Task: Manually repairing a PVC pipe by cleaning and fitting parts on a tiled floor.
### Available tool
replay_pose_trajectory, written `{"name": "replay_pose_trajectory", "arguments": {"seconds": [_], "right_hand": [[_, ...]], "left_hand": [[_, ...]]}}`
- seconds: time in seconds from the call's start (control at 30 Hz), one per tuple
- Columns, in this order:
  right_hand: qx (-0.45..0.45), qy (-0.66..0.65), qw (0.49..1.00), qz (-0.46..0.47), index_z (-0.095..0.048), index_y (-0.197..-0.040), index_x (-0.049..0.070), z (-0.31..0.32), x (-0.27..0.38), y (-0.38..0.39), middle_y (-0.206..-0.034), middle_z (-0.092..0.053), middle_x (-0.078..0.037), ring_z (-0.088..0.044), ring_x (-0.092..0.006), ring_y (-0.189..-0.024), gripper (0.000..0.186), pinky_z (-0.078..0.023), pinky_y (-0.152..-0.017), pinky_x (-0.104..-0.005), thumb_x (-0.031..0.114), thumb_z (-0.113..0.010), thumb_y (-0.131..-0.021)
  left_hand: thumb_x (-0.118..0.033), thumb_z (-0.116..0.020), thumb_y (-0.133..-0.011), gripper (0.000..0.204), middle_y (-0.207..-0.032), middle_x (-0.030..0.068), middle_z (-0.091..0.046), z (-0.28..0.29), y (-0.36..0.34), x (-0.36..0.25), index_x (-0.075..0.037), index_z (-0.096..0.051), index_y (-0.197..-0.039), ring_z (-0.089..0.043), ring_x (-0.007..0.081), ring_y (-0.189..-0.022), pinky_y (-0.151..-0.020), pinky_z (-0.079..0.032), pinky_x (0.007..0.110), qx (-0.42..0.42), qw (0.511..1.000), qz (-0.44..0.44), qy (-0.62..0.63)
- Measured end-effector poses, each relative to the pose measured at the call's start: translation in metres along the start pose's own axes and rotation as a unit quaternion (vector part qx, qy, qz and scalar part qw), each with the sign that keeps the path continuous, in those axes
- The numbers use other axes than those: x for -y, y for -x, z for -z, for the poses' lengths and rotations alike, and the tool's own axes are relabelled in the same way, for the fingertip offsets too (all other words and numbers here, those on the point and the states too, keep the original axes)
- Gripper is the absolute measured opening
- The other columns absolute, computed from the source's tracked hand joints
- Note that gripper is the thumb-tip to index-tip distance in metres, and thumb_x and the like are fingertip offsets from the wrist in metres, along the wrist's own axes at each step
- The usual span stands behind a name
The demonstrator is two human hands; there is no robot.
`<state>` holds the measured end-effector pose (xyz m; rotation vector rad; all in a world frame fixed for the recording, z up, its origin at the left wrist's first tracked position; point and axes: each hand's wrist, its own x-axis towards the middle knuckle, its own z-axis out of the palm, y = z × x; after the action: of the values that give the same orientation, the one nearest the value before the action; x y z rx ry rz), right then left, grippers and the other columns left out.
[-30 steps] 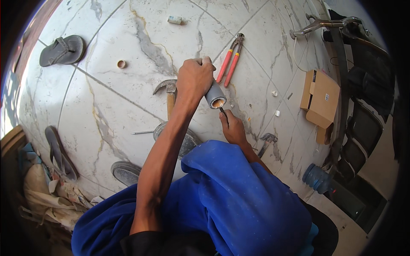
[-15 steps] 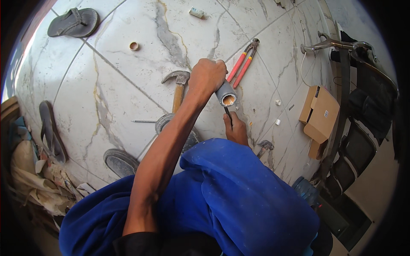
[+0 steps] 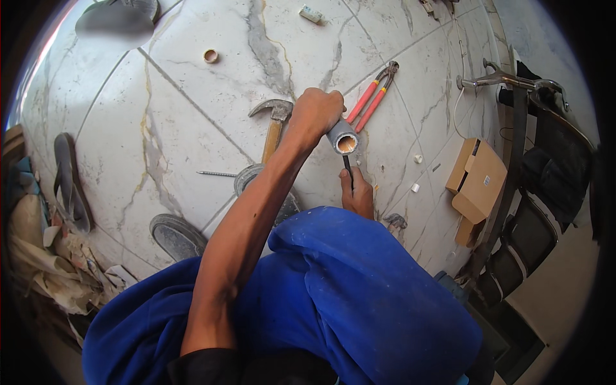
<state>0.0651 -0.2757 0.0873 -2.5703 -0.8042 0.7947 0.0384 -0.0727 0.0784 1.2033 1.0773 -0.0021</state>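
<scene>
My left hand is closed around a short grey pipe, its cut end facing me with a rough pale rim and a tan inside. Below that end, my right hand grips a thin black tool whose tip reaches the lower rim. Most of the tool is hidden by the fingers, so I cannot tell its kind. Beside my left wrist lies a claw hammer with a wooden handle. Pincers with red handles rest just beyond the pipe.
A ring-shaped offcut, a long screw-like rod and white scraps lie on the marble-patterned tiles. Another hammer head shows beside my knee. An opened cardboard box stands by metal-framed chairs at right; sandals lie left.
The view has shifted slightly. My right hand sits a little lower from the pipe's end, with more of the black tool showing. My left hand keeps its hold on the pipe.
</scene>
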Motion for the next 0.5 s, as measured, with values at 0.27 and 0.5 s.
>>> {"name": "replay_pose_trajectory", "arguments": {"seconds": [0.27,0.5], "right_hand": [[-0.005,-0.019,1.000,0.020,-0.048,-0.085,0.000,0.013,0.038,-0.004,-0.060,-0.052,-0.021,-0.052,-0.0394,-0.059,0.026,-0.038,-0.055,-0.0444,0.025,-0.043,-0.090],[-0.014,-0.030,0.999,0.032,-0.047,-0.082,0.000,0.005,0.004,0.000,-0.061,-0.052,-0.020,-0.052,-0.0386,-0.058,0.023,-0.038,-0.054,-0.0436,0.022,-0.044,-0.090]], "left_hand": [[-0.021,-0.044,-0.075,0.031,-0.055,0.0121,-0.051,0.006,0.009,-0.006,0.005,-0.060,-0.070,-0.047,0.0185,-0.048,-0.049,-0.037,0.032,0.049,0.994,0.003,0.094],[-0.023,-0.043,-0.079,0.030,-0.060,0.0104,-0.051,0.004,0.026,-0.032,0.004,-0.057,-0.076,-0.046,0.0160,-0.049,-0.049,-0.037,0.031,0.127,0.977,0.073,0.154]]}}
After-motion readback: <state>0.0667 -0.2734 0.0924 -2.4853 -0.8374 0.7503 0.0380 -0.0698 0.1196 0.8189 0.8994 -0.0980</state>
